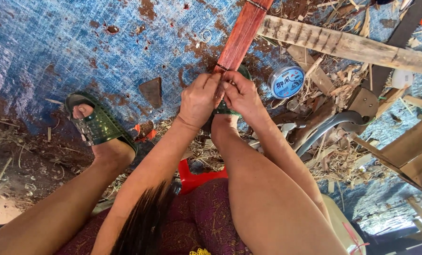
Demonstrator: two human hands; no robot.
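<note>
Between the fingertips: near end of a reddish wooden strip (241,35), pinched by left hand (199,100) and right hand (241,97), fingers closed on it. Just right of the fingers: blue line spool (286,81). Beneath: blue tarp (55,42). Left: green sandal (97,125).

We see bright daylight everywhere, with only soft, small shadows under our legs. The picture is sharp in the middle, but the edges bend and stretch outward.
</note>
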